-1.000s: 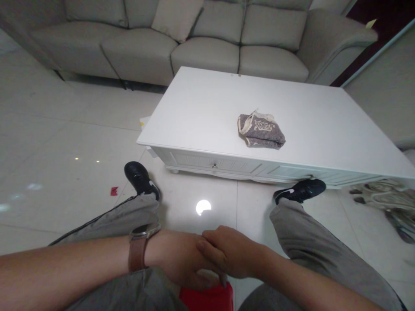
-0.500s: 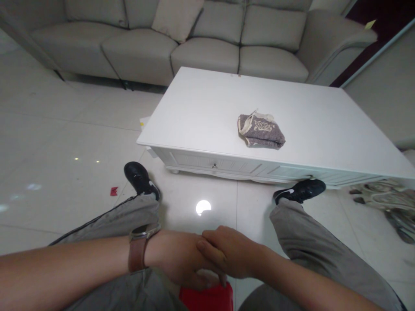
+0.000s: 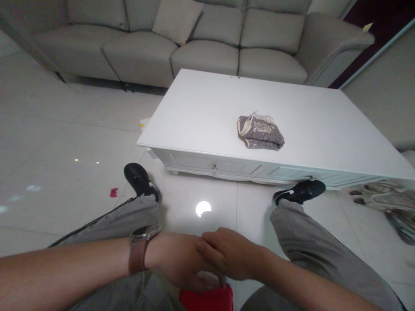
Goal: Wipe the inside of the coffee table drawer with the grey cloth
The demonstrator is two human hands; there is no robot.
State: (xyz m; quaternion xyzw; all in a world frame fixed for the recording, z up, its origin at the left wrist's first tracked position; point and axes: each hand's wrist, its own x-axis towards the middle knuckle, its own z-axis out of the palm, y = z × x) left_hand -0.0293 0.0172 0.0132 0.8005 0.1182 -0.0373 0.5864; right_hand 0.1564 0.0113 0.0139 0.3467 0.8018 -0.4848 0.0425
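My right hand (image 3: 231, 255) is closed over the fingers of my left hand (image 3: 181, 259), and the two rest clasped between my knees. The left fingers are partly hidden under the right hand, but they look curled, with no object showing in them. A watch (image 3: 139, 250) with a brown strap is on my left wrist. Beyond the hands, on the white coffee table (image 3: 201, 112), lies a folded grey-brown towel (image 3: 261, 133) with cream trim and a cream pattern. Neither hand touches it.
A grey sofa (image 3: 204, 58) stands behind the table. My black shoes are near the table's front, which has drawer knobs. Below my hands is a red seat (image 3: 207, 299). A red scrap (image 3: 113, 192) lies on the tiles at left; shoes (image 3: 389, 194) lie at right.
The view has shifted very slightly. My clasped hands and the towel keep their places.
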